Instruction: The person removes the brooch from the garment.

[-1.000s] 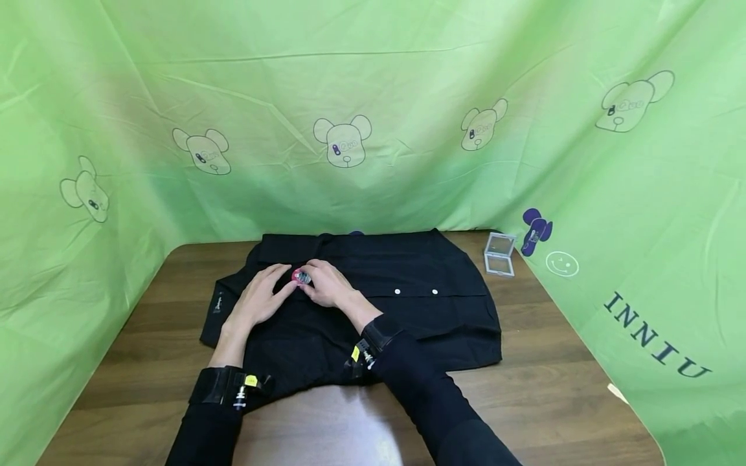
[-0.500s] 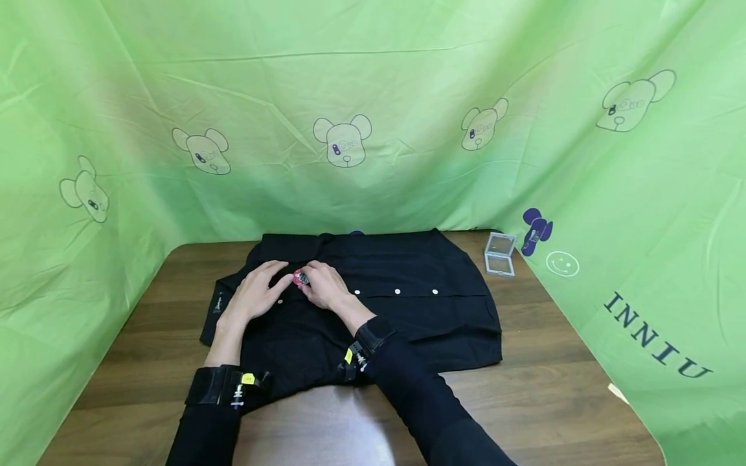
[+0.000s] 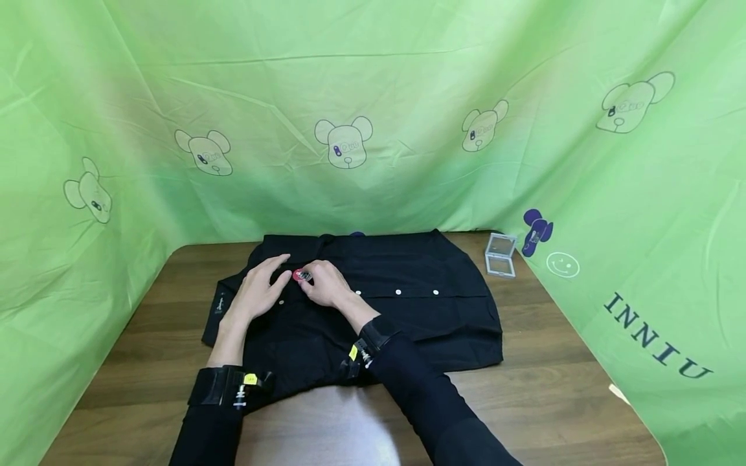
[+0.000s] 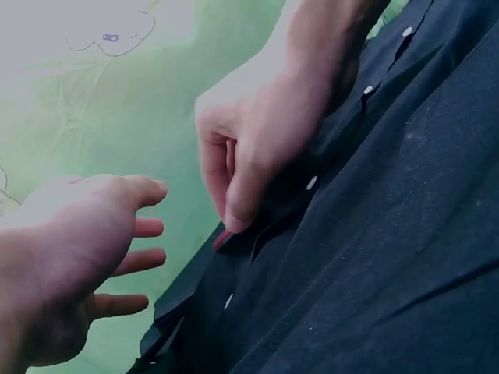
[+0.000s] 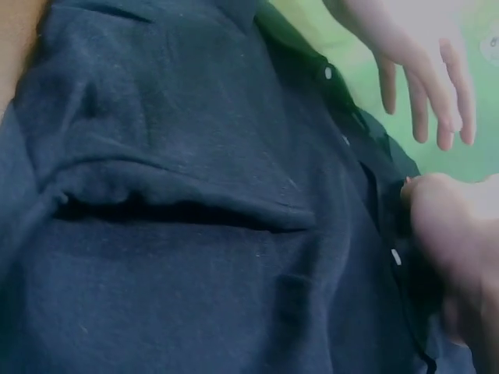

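Black shirt (image 3: 402, 323) laid flat, with your right hand (image 3: 326, 283) pinching a red piece (image 3: 298, 275) over it

In front of you and along both sides hangs a green cloth (image 3: 402, 39) printed with bear heads. It borders your wooden table (image 3: 553, 362), where the shirt lies spread with its collar end towards your left. Your left hand (image 3: 254, 294) is over that end, fingers straight and apart with nothing between them; you cannot tell here whether they touch the fabric. Your right thumb and fingers are clamped on the small red piece, at the shirt's front, just beside your left thumb. Well apart, to the right of the shirt, a clear case (image 3: 500, 255) stands unfolded near the far corner. White buttons (image 3: 398, 292) line the shirt's front, one of them below your left thumb
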A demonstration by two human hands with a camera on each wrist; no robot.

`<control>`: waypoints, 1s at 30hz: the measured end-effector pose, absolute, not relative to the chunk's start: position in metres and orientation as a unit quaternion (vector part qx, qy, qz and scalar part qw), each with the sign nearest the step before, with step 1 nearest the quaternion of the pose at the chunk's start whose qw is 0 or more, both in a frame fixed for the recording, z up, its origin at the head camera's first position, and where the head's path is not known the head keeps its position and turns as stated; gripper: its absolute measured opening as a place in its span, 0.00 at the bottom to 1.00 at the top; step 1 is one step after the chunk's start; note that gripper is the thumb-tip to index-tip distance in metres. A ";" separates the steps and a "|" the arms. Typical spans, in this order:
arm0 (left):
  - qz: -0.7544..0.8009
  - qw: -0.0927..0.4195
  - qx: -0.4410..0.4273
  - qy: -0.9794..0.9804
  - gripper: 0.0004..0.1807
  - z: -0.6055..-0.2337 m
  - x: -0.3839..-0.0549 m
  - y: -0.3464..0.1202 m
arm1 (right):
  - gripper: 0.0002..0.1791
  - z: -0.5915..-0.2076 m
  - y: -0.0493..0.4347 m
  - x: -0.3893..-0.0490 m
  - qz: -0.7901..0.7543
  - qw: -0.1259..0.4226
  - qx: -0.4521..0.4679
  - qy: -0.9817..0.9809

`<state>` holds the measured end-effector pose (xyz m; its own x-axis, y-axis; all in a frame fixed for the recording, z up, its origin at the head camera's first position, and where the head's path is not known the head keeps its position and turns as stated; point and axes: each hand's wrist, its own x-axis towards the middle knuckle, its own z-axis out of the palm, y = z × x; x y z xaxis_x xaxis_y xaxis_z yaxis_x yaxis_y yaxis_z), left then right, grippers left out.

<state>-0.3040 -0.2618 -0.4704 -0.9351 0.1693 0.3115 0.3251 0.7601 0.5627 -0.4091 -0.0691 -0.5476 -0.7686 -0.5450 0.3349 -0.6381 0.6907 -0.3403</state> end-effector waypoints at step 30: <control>-0.333 0.259 -0.134 -0.897 0.07 -0.482 -0.309 -0.239 | 0.16 -0.471 -0.047 -0.371 0.368 0.017 0.303 -0.879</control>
<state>-0.3091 -0.2387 -0.4818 -0.8302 0.0688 0.5533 0.4133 0.7420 0.5279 -0.3709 -0.0473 -0.4706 -0.8160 -0.5199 0.2528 -0.5450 0.5459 -0.6365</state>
